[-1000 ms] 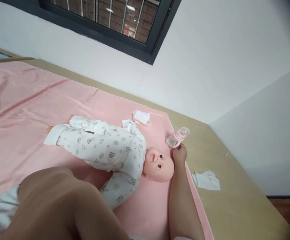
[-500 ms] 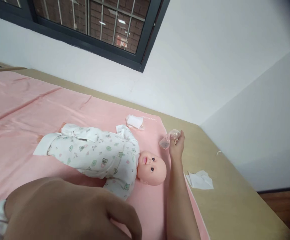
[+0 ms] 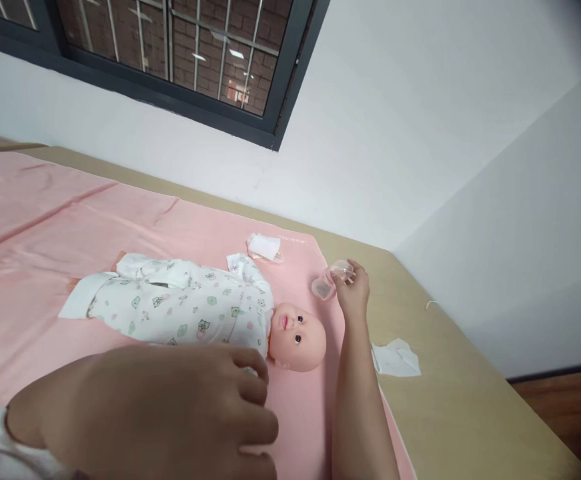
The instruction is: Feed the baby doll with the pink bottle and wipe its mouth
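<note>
My right hand (image 3: 354,293) is closed on a small clear plastic container (image 3: 324,283) with two rounded parts, held near the corner of a pink sheet (image 3: 300,413). In the foreground my left hand (image 3: 170,413) shows its back, palm down, with the fingers bent and slightly apart. Nothing shows in it, though its palm and thumb are hidden. Behind that hand a baby doll (image 3: 297,337) lies on its back, wearing a white suit (image 3: 190,300) with a green and pink print. The left hand covers part of the doll's near side.
Beyond the doll's shoulder lies a small clear packet with a white label (image 3: 264,247). A crumpled white tissue (image 3: 397,358) rests on the wooden surface (image 3: 450,400) right of my forearm. A white wall (image 3: 370,133) and a barred window (image 3: 195,53) stand behind.
My left hand has turned and risen a little, showing its knuckles and covering the doll's near arm. The right hand keeps hold of the clear container. The view has shifted slightly.
</note>
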Tool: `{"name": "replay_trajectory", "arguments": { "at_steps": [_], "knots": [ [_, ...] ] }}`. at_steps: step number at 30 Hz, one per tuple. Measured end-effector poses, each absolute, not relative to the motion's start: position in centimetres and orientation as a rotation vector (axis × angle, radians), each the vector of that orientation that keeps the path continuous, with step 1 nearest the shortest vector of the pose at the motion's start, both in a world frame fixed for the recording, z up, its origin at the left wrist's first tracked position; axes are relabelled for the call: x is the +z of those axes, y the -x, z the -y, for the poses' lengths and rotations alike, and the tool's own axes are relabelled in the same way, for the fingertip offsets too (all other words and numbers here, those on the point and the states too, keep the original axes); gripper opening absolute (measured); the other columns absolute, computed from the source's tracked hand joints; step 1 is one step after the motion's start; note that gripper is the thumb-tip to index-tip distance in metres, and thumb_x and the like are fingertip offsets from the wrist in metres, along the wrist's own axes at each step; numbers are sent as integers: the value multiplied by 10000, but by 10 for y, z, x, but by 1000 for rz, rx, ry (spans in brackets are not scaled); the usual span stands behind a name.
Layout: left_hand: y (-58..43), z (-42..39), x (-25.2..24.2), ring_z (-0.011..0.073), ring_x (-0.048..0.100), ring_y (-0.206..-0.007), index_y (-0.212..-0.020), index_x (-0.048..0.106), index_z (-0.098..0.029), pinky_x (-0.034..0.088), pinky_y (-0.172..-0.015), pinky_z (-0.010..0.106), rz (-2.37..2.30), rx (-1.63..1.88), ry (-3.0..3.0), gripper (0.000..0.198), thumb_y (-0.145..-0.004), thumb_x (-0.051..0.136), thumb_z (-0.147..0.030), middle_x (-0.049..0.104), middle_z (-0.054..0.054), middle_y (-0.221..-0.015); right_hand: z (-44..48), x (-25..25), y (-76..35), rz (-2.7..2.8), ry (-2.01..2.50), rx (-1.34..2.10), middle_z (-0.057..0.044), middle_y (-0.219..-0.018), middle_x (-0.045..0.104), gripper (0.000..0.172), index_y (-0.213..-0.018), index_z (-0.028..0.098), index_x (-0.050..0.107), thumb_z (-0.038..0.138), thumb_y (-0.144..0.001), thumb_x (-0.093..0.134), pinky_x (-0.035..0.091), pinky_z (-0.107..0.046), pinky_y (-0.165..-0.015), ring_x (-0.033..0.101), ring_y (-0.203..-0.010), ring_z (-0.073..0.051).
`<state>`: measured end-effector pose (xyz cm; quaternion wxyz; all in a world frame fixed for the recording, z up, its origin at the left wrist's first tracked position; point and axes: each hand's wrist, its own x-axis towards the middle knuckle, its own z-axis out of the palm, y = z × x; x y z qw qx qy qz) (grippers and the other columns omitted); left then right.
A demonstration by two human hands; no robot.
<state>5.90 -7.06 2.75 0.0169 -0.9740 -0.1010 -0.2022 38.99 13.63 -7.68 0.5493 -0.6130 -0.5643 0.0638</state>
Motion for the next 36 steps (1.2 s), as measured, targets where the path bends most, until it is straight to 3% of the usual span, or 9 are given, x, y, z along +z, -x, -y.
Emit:
{"name": "replay_trajectory", "arguments": {
  "at_steps": [4, 8, 13, 17, 22, 28, 32, 36],
  "knots": [
    [-58, 45, 36, 155, 569, -747, -809, 604, -193, 461, -853, 331, 355, -616, 2988, 135, -917, 525, -216, 647, 19, -829, -123, -48, -367, 1270, 1282, 282, -106, -1215, 535, 594, -1139, 201, 523, 381, -601, 697, 528, -405, -838, 595, -1004, -222],
    [-58, 19, 37, 216, 604, -929, -1096, 599, -187, 470, -807, 357, 705, -740, 2869, 200, -913, 529, -225, 658, 60, -1066, -99, -17, -334, 1301, 1069, 358, -73, -1176, 565, 536, -1107, 227, 508, 393, -640, 712, 520, -378, -852, 601, -995, -193],
    [-59, -2, 33, 218, 603, -1043, -1251, 516, -207, 459, -893, 376, 1054, -930, 2637, 319, -938, 456, -207, 644, 48, -1158, -61, 6, -289, 1392, 921, 476, -63, -1213, 555, 489, -1122, 252, 510, 416, -704, 706, 502, -383, -904, 581, -1074, -198],
    [-59, -7, 32, 232, 585, -1095, -1292, 479, -198, 447, -922, 394, 1176, -956, 2584, 362, -943, 477, -291, 617, 62, -1223, -35, 13, -262, 1437, 883, 571, -56, -1242, 543, 466, -1141, 267, 516, 413, -738, 699, 505, -372, -902, 567, -1103, -195],
    [-58, -11, 29, 240, 576, -1100, -1302, 460, -195, 435, -930, 392, 1256, -939, 2615, 439, -900, 554, -344, 601, 66, -1246, -16, 15, -240, 1414, 870, 661, -43, -1204, 559, 428, -1121, 276, 530, 403, -749, 697, 516, -348, -875, 571, -1082, -179],
    [-64, -22, 21, 249, 560, -1124, -1343, 395, -171, 390, -982, 402, 1276, -951, 2681, 579, -794, 575, -210, 547, 94, -1330, -10, 8, -225, 1388, 860, 711, -49, -1190, 564, 427, -1114, 263, 502, 402, -757, 690, 515, -343, -878, 560, -1089, -174],
    [-67, -24, 21, 245, 604, -1013, -1134, 519, -149, 417, -941, 394, 1322, -979, 2701, 417, -718, 543, -145, 632, 90, -1159, -8, 6, -223, 1435, 875, 774, -41, -1181, 562, 455, -1145, 276, 473, 387, -763, 693, 526, -330, -852, 566, -1079, -170],
    [-68, -23, 21, 250, 604, -986, -1057, 525, -160, 431, -912, 396, 1322, -968, 2697, 335, -723, 539, -150, 644, 78, -1063, -8, 8, -226, 1497, 882, 751, -41, -1187, 568, 460, -1175, 291, 489, 408, -774, 681, 534, -319, -823, 573, -1069, -178]
  ]
}}
